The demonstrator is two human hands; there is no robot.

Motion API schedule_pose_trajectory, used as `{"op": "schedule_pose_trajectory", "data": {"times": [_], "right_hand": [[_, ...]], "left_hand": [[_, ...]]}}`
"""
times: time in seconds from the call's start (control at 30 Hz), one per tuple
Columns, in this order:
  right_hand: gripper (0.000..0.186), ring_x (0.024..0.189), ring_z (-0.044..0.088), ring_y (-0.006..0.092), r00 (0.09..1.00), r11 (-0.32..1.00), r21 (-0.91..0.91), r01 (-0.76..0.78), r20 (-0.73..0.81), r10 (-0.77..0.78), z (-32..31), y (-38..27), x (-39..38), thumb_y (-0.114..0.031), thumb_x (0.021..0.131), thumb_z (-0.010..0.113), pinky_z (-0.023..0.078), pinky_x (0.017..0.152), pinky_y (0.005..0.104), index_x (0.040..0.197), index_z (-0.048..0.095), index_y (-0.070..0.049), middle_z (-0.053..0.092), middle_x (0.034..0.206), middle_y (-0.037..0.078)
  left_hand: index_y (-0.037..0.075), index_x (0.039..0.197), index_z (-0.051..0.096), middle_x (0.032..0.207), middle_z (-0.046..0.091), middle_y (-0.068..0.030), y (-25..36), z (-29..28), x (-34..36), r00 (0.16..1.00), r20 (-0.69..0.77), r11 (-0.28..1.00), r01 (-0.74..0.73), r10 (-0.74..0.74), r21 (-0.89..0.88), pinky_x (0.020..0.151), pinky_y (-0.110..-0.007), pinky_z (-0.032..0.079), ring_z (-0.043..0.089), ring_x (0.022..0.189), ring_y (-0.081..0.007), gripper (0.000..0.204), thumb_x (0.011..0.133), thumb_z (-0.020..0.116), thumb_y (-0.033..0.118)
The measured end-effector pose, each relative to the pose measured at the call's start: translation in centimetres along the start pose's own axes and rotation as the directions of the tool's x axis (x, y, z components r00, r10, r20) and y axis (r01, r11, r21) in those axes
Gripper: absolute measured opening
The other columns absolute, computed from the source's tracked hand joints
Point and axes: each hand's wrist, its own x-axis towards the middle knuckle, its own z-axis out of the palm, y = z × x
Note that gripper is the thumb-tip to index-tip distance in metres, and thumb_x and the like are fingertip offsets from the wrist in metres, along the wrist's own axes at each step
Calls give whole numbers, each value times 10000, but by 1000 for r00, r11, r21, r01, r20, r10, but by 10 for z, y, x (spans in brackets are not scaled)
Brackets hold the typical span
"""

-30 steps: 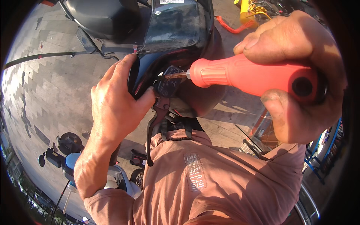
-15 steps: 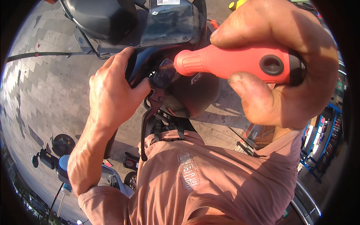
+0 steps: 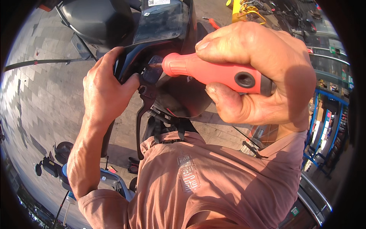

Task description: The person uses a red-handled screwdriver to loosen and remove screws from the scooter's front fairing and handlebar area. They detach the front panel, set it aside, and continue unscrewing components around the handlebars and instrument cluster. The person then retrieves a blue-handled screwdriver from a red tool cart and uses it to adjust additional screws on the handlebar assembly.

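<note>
My right hand point(image 3: 272, 68) is closed round the red handle of a screwdriver point(image 3: 206, 70), which has a black end. Its shaft points left, towards a small dark panel point(image 3: 153, 76) at the scooter's handlebar; whether the tip sits in a screw is hidden. My left hand point(image 3: 105, 91) grips the edge of the glossy black handlebar cover point(image 3: 124, 61), with fingers over the far side and thumb on the near side. Just below the thumb, a dark brake lever point(image 3: 140, 118) reaches back towards me.
A dark windowed panel point(image 3: 160, 24) and a black rounded case point(image 3: 95, 24) lie beyond the cover. A blue scooter point(image 3: 114, 177) stands behind at lower left. On the right are blue shelves point(image 3: 318, 129) with goods and metal rails point(image 3: 314, 202). A yellow object point(image 3: 240, 13) stands far right.
The view has shifted, so most things appear further left. The screwdriver's black end sits lower, tilting the handle more, and the right hand looks smaller. Both holds are unchanged.
</note>
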Motion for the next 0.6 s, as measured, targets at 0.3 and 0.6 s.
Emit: {"op": "schedule_pose_trajectory", "data": {"times": [0.3,0.6], "right_hand": [[224,724,723,227,1000,968,253,-11,11,8,-8,5,-20,-25,732,740,570,648,286,949,688,-37,731,854,83],[303,750,724,207,995,994,74,-77,-55,81,-12,-9,-52,-72,759,751,587,728,292,1029,652,27,731,877,115]], "left_hand": [[-2,1197,632,1028,711,-186,11,3,-2,1000,-13,1000,-7,7,18,855,-376,550,707,948,-326,550,680,729,160],[0,1218,630,1028,718,-182,4,5,1,999,-21,999,-40,40,24,846,-352,551,718,924,-298,570,688,746,175]]}}
